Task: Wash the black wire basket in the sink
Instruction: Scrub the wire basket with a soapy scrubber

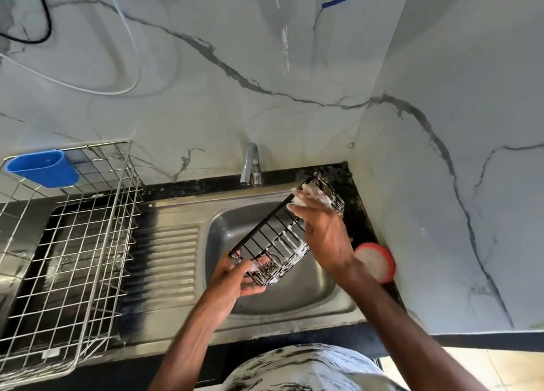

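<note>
A black wire basket [276, 240], streaked with white soap foam, hangs tilted above the steel sink [223, 222]. My left hand [235, 275] grips its near lower end, fingers curled round the wires. My right hand [321, 231] lies over the basket's far half. Its foamy fingertips press against the wires near the top corner, holding what looks like a small soapy sponge [300, 199]. The tap [251, 166] stands behind the sink with no water running that I can see.
A steel wire dish rack [73, 237] with a blue plastic cup holder [41, 166] sits on the left. The ribbed drainboard [167, 261] lies between rack and sink. A red round soap dish [376, 261] rests on the black counter at right, by the marble wall.
</note>
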